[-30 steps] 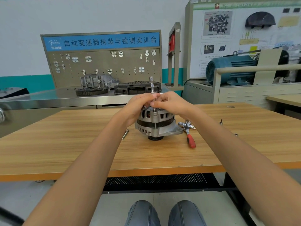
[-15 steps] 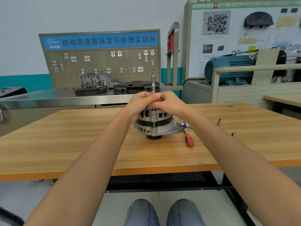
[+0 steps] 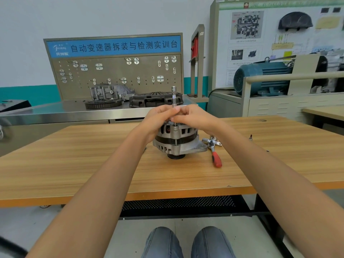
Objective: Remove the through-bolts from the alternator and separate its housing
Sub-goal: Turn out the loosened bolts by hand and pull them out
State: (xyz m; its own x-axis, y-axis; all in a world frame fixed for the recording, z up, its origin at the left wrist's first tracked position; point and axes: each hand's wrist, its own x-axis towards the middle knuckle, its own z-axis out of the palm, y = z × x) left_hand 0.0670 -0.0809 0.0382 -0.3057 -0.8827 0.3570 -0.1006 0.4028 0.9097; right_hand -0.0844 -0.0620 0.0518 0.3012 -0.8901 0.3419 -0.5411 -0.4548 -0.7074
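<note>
A wood-grain tabletop (image 3: 74, 164) with an orange front edge spans the near scene, a perforated black shelf (image 3: 178, 204) beneath it. Behind stands a steel workbench (image 3: 55, 116) backed by a tan pegboard (image 3: 115, 77) with a blue Chinese-lettered banner (image 3: 115, 46). The far wall (image 3: 93, 15) is pale above a teal band (image 3: 28, 95). At right, a display board (image 3: 270, 34) rises over a grey cabinet (image 3: 279, 107) carrying a blue-green motor (image 3: 260, 77). The floor (image 3: 55, 229) is grey.
</note>
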